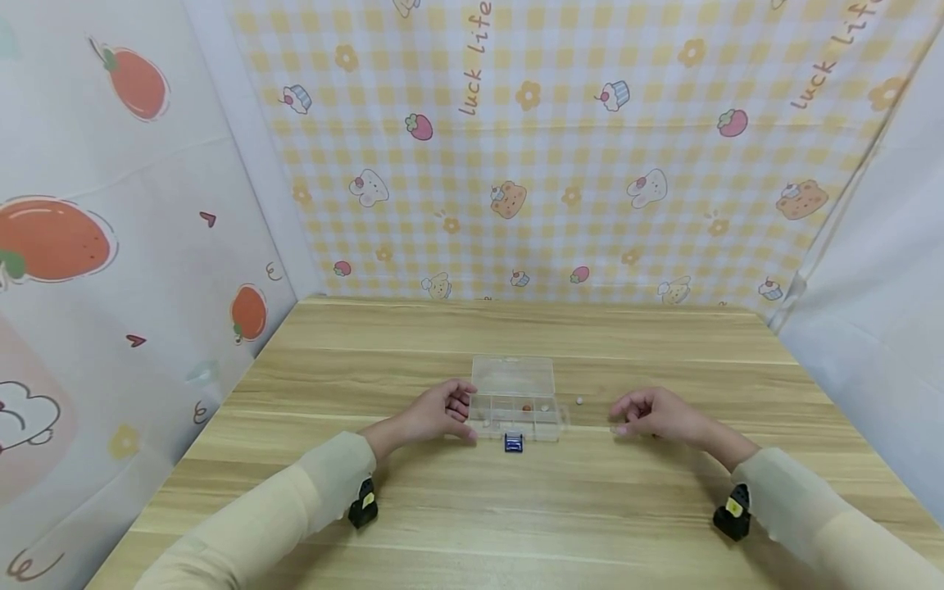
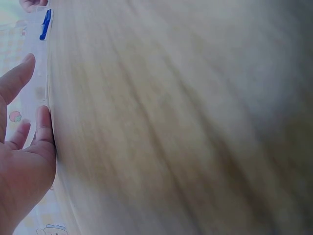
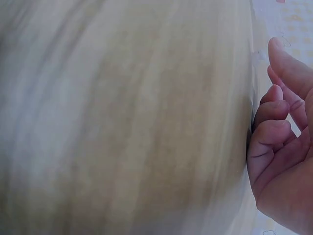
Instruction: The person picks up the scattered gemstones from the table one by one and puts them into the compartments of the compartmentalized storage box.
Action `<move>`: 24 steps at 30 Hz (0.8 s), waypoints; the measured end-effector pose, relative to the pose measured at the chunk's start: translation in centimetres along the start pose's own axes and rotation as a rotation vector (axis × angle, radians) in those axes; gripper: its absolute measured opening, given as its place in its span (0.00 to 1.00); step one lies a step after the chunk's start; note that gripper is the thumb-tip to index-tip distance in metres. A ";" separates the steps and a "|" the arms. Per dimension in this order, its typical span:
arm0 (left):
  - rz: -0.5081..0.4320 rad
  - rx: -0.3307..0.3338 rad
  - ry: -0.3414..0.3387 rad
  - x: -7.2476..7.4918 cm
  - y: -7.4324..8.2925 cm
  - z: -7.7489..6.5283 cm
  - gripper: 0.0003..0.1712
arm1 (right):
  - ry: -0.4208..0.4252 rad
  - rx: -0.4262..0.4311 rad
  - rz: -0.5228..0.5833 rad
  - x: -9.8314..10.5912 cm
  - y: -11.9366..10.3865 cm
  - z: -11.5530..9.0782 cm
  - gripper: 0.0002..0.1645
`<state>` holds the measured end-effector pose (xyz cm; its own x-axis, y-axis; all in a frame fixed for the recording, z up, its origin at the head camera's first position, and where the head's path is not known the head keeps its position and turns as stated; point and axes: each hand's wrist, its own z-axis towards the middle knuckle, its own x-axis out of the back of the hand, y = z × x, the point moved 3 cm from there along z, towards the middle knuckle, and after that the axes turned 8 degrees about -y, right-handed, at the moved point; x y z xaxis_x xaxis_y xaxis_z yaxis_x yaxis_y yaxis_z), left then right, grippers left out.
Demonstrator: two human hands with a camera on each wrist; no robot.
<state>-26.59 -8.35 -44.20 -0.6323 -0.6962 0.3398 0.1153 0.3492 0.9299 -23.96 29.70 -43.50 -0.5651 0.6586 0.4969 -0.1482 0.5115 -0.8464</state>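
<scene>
A clear plastic compartment box (image 1: 514, 418) sits mid-table, its lid (image 1: 512, 375) raised at the back and a blue latch (image 1: 513, 443) at its front. One compartment contains a small orange-red bead-like piece (image 1: 527, 408); beside it is a small white piece (image 1: 545, 408). My left hand (image 1: 440, 410) is at the box's left side, thumb at the front corner and fingers spread loosely along the edge. Off to the right, my right hand (image 1: 655, 412) hovers low over the wood with fingers loosely curled. Nothing shows between its thumb and index finger in the right wrist view.
A small white round piece (image 1: 578, 401) lies on the wooden table (image 1: 472, 508) between the box and my right hand. A clear tab (image 1: 564, 414) shows at the box's right side. Behind the table hangs a checkered cloth (image 1: 472, 205).
</scene>
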 end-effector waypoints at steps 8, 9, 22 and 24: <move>-0.009 -0.003 -0.002 -0.1 0.0 0.1 0.42 | 0.018 -0.008 -0.016 -0.3 0.4 0.2 0.19; -0.009 -0.004 -0.002 -0.1 0.0 0.1 0.42 | 0.019 -0.009 -0.023 -0.3 0.4 0.2 0.19; 0.007 0.012 0.006 -0.1 0.1 0.0 0.42 | 0.025 -0.016 -0.087 -0.5 -0.1 0.2 0.15; 0.013 0.012 0.004 -0.1 0.1 -0.1 0.42 | 0.031 -0.018 -0.094 -0.6 -0.1 0.3 0.15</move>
<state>-26.45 -8.27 -44.16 -0.6274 -0.6944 0.3525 0.1139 0.3659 0.9236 -23.84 29.13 -43.75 -0.5240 0.6239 0.5798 -0.1848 0.5812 -0.7925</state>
